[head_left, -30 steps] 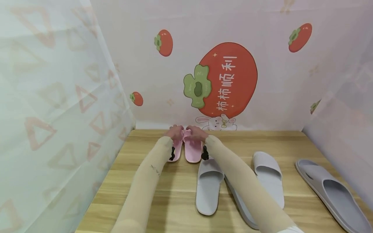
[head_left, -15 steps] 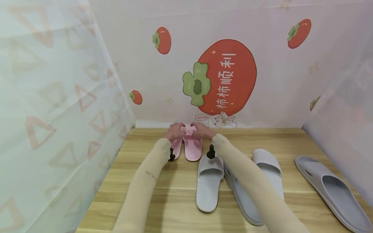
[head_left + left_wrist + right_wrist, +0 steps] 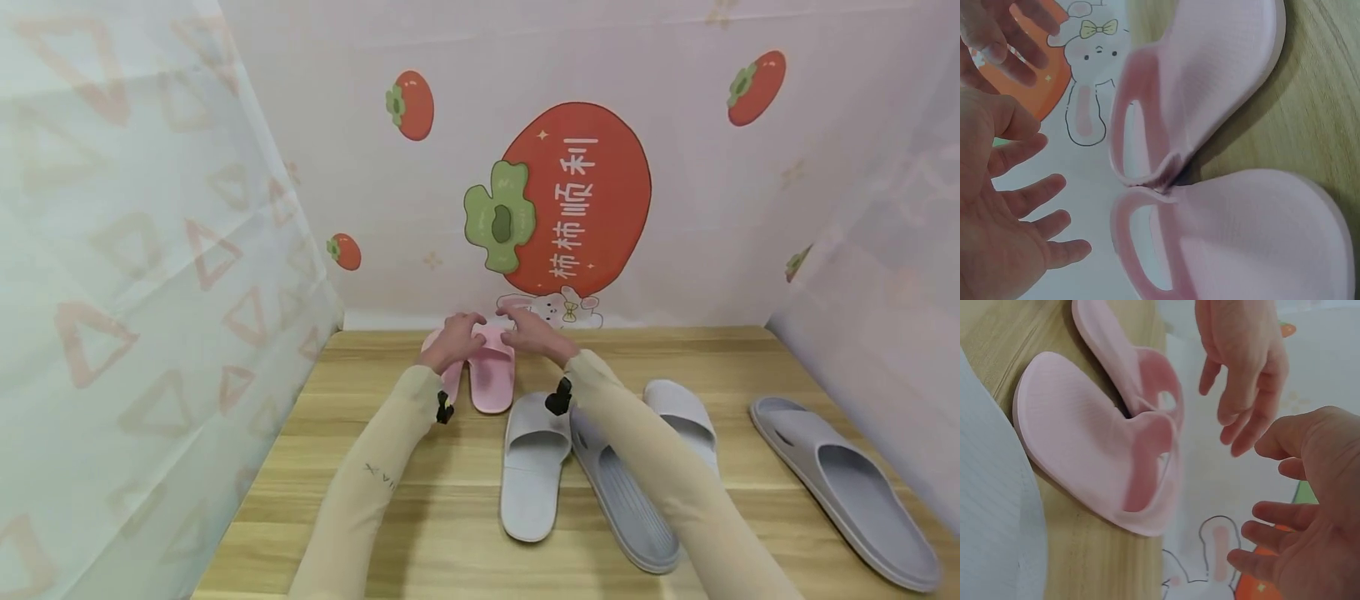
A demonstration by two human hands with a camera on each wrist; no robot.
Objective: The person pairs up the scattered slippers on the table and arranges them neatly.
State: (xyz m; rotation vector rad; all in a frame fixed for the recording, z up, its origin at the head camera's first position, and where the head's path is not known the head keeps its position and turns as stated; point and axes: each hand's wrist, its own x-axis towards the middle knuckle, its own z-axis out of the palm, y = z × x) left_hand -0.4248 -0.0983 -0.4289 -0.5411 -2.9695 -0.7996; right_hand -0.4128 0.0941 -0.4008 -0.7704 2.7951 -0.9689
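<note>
Two pink slippers stand side by side at the back of the wooden surface, the right one [image 3: 492, 385] in fuller view and the left one [image 3: 453, 377] partly covered by a hand. Above them, my left hand [image 3: 453, 340] has its fingers spread and relaxed, holding nothing. Opposite it, my right hand [image 3: 536, 335] is likewise loose, with bare space between the two hands. In the left wrist view the pink slippers touch at their straps, apart from the left palm [image 3: 1004, 206]. The right wrist view also shows the right hand [image 3: 1316, 500] clear of them.
A small light grey slipper [image 3: 531, 483] and a grey slipper [image 3: 630, 508] lie near the right forearm, which partly hides another light one [image 3: 681, 408]. Farther right is a larger grey slipper [image 3: 855, 483]. Printed sheets [image 3: 675, 275] wall the back and both sides.
Both hands have let go of the pink slippers and lifted off them. The right hand has moved up and to the right, and the gap between the hands has widened. The slippers stay put.
</note>
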